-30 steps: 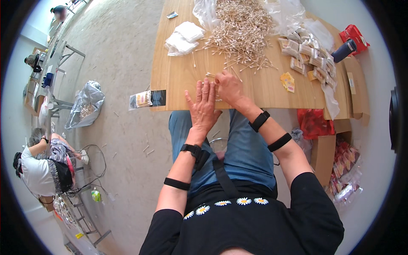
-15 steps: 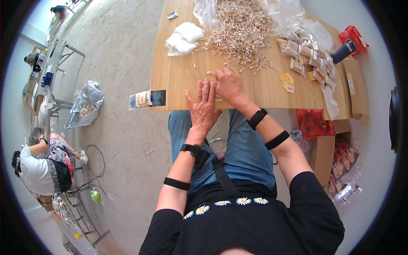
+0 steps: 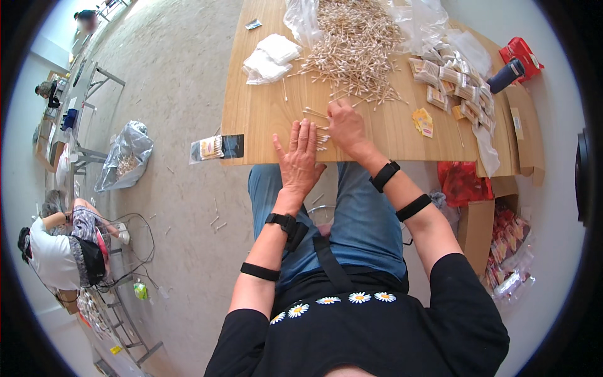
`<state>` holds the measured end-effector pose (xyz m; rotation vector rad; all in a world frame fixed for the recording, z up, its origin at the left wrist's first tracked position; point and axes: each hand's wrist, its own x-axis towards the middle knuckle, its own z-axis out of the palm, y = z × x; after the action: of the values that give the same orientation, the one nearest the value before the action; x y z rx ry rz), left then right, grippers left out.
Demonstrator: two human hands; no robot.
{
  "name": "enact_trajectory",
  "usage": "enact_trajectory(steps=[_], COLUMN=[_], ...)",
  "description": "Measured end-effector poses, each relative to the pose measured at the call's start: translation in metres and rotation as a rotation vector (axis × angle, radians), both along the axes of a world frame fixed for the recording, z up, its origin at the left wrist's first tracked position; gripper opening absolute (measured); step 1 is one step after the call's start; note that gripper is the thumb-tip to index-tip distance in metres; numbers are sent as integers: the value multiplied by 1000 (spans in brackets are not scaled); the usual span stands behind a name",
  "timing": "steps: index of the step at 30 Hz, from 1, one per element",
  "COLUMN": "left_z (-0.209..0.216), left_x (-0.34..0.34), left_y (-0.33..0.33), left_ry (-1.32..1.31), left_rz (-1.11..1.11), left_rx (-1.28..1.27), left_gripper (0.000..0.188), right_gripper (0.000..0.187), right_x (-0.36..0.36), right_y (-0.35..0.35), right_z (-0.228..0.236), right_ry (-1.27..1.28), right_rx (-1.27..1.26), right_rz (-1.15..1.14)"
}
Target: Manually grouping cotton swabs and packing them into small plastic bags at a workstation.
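My left hand (image 3: 298, 160) lies flat near the table's front edge, its fingers stretched out. Against its right side are several cotton swabs (image 3: 322, 139), their white tips showing between my two hands. My right hand (image 3: 347, 130) is closed, fingertips pinched on cotton swabs (image 3: 314, 113) that stick out to the left. What else lies under its palm is hidden. Just beyond my hands spreads a big heap of loose cotton swabs (image 3: 355, 53).
A stack of white plastic bags (image 3: 270, 60) is at the left of the table (image 3: 251, 119). Packed swab bags (image 3: 461, 85), yellow cards (image 3: 423, 122) and a dark bottle (image 3: 506, 76) stand right. One swab packet (image 3: 211, 147) overhangs the left edge. Another person (image 3: 63, 251) sits at far left.
My right hand has shifted slightly right, away from my left hand, uncovering more swab tips between them. My left hand stays in place.
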<state>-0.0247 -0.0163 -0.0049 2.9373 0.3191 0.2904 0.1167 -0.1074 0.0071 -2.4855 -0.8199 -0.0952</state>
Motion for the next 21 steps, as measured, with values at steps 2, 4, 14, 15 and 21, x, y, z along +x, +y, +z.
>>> enact_trajectory(steps=[2,4,14,15,21], left_z=[0,0,3,3,2], left_x=[-1,-1,0,-1,-1], left_y=[0,0,-1,0,3], left_ry=[8,6,15,15,8], left_rz=[3,3,3,6,1], left_rx=[9,14,7,6,-2], left_gripper=[117,117,116,116,115], right_gripper=[10,10,6,6,9], right_x=[0,0,-4,-5,3], right_y=[2,3,11,12,10], right_z=[-1,1,12,13,9], right_ry=[7,14,52,51,162], right_rx=[2,4,25,16,-18], right_rz=[4,9,93,101,188])
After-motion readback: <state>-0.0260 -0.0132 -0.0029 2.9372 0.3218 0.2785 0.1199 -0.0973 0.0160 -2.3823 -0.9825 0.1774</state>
